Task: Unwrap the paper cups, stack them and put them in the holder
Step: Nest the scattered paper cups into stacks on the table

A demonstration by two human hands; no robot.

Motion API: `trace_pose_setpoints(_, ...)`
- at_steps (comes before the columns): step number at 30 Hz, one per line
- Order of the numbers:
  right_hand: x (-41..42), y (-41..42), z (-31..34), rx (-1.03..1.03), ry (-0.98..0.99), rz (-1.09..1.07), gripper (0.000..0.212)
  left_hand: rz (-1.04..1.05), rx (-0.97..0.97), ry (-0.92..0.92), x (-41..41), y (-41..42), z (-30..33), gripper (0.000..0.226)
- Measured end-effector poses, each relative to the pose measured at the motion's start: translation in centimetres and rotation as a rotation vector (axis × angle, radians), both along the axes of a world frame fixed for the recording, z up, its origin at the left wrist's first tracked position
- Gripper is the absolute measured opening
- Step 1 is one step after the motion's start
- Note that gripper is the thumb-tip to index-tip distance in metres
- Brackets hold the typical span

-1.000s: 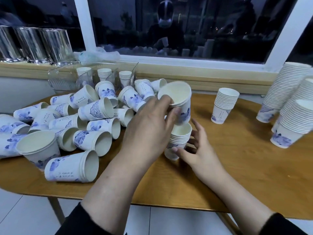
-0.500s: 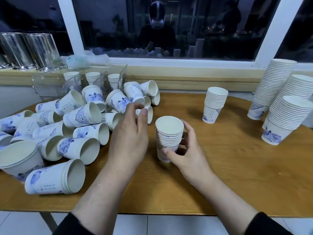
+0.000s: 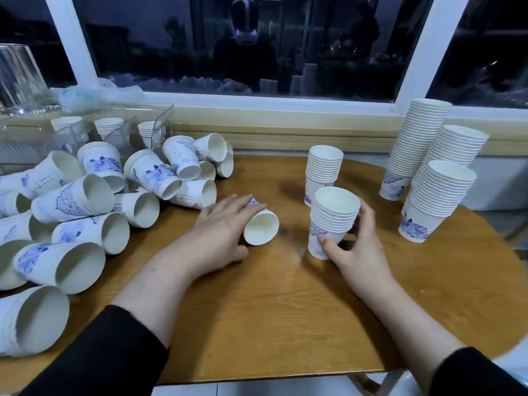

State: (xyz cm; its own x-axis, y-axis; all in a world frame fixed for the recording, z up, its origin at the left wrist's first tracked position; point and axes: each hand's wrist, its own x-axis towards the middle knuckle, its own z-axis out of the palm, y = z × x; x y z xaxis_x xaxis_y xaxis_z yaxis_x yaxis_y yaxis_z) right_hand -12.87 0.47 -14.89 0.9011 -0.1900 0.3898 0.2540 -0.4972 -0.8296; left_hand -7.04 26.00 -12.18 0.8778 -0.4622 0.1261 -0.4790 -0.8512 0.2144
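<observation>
Left hand [image 3: 225, 224] since moved onto lying cup [image 3: 260, 228], fingers apparently curling round it; right hand [image 3: 353, 241] fingers grasp upright stack [image 3: 333, 221] on surface [image 3: 271, 310]. Lift cup, seat squarely into stack.

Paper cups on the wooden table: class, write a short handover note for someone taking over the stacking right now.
Left hand rests on a white-and-blue paper cup lying on its side; grip unclear.
Right hand holds the short upright stack of paper cups.
Done: four upright stacks on the round wooden table; some cups sit in the clear plastic holder.
Left: the heap of cups lying on their sides, then load the holder.
</observation>
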Motion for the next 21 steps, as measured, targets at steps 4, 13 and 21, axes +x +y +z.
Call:
trace_pose_setpoints(4, 1.1, -1.0, -0.2, -0.003, 0.0, 0.013, 0.086, -0.023, -0.02, -0.041, 1.0, -1.2, -0.7, 0.089)
trace_pose_setpoints(13, 3.7, -2.6, -0.4, 0.052, -0.026, 0.007, 0.091, -0.069, -0.083, -0.071, 3.2, -3.0, -0.5, 0.051)
trace_pose_setpoints(21, 4.4, -3.0, -0.8, 0.057, -0.032, 0.009, 0.094, 0.23, -0.742, -0.084, 1.8, -6.4, 2.5, 0.026)
